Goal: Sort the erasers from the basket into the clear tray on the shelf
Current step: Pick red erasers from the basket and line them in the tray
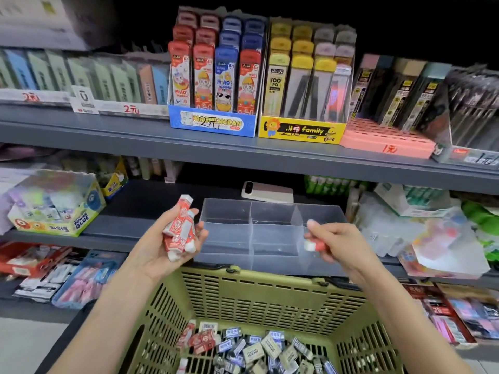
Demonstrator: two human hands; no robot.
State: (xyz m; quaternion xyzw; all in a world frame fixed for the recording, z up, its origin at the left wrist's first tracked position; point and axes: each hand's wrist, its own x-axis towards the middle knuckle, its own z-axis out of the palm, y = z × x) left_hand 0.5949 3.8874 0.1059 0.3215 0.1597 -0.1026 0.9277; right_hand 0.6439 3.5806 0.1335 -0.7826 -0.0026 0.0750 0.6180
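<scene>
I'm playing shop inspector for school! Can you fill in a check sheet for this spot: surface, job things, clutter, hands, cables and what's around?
Surface: grey shelf; the tray stands on it.
Job's things: the clear tray's compartments look empty; green basket in front of it holds many erasers, a few red, most grey or white.
Clutter: phone behind the tray; glue box to its left.
Hands: left hand grips a bunch of red erasers; right hand pinches one red eraser near the tray's right end.
Cables: nothing seen.
Surroundings: stationery packs on the shelf above; more packets on shelves to both sides.
</scene>
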